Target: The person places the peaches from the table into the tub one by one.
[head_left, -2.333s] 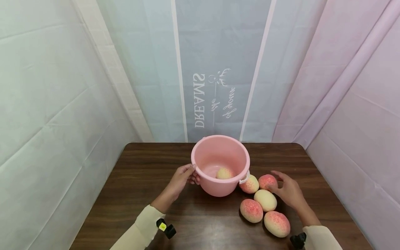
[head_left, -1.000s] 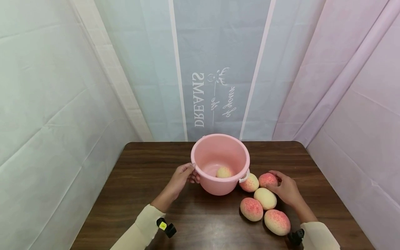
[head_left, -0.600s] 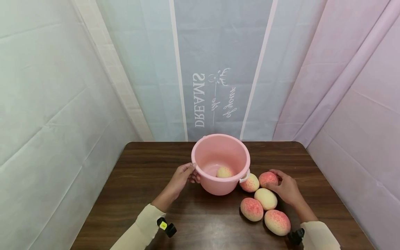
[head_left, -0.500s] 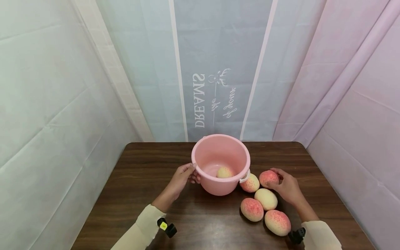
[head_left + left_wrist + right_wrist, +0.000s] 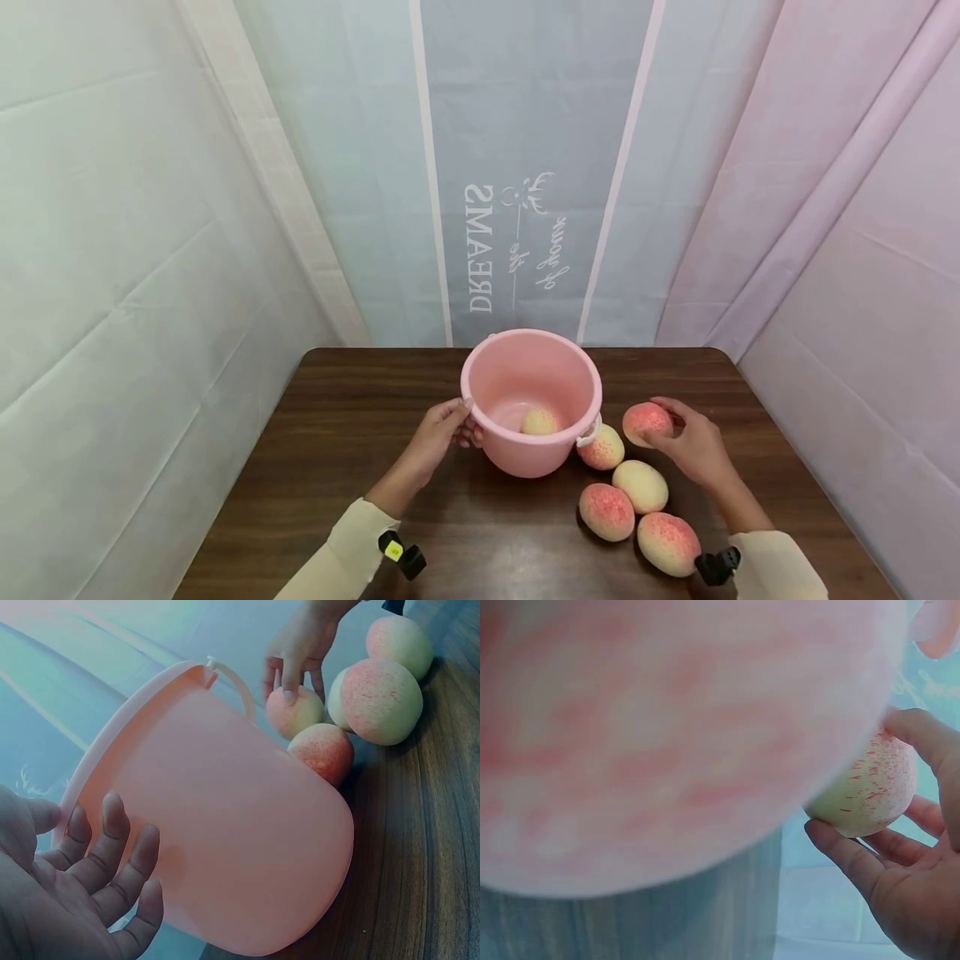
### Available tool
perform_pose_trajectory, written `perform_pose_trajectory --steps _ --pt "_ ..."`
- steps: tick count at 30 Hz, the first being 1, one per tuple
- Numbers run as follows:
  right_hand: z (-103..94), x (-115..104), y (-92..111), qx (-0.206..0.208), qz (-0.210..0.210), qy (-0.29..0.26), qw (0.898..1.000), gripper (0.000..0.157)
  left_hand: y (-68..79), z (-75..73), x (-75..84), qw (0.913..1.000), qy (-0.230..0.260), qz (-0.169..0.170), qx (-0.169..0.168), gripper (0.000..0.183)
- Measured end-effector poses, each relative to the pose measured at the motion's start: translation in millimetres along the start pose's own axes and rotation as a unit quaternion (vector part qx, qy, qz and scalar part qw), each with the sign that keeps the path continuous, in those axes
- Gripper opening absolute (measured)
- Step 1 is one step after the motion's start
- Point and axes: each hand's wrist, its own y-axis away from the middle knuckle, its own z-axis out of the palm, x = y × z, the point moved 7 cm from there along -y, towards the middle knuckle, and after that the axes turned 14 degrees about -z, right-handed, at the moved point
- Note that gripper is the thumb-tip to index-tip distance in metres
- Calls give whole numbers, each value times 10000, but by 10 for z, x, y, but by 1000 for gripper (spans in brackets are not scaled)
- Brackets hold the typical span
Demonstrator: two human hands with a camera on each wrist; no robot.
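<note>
And there it was, the red-and-cream peach [image 5: 647, 422], snug in the fingers of the right hand [image 5: 696, 443]! The thumb pressed its near side, fingertips curled around the far side, the palm standing back to the right; the fingers were parted only as wide as the fruit. The right wrist view backed it up: the peach sat between thumb and index finger, more fingers behind. It was to the right of the pink bucket [image 5: 525, 462], well clear of the rim.

Over on the other side, the left hand [image 5: 441, 432] had the bucket's rim pinched, thumb at the edge, remaining fingers loosely bent and spread along the outer wall. Inside, one pale peach [image 5: 538, 422] lay on the bottom. Four more were on the counter [image 5: 337, 442]: a speckled peach [image 5: 604, 452] beside the bucket's white handle [image 5: 592, 433], a cream peach [image 5: 641, 486] behind it, a redder peach [image 5: 606, 512] and, nearest the right sleeve [image 5: 776, 567], a big blushed peach [image 5: 669, 544].
</note>
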Motion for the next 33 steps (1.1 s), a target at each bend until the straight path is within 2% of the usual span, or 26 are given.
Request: perform_pose_trajectory --steps 14,26,33 --pt "-205 -274 -121 353 -154 -183 9991 59 -22 -1 -25 10000 -74 13 -51 44" --pt "-367 -552 -258 764 -489 25 9959 58 5 -4 -2 9999 -76 84 -59 42" --pt "-431 -665 -302 801 -480 -30 9956 60 -17 -5 -18 10000 -25 28 -18 40"
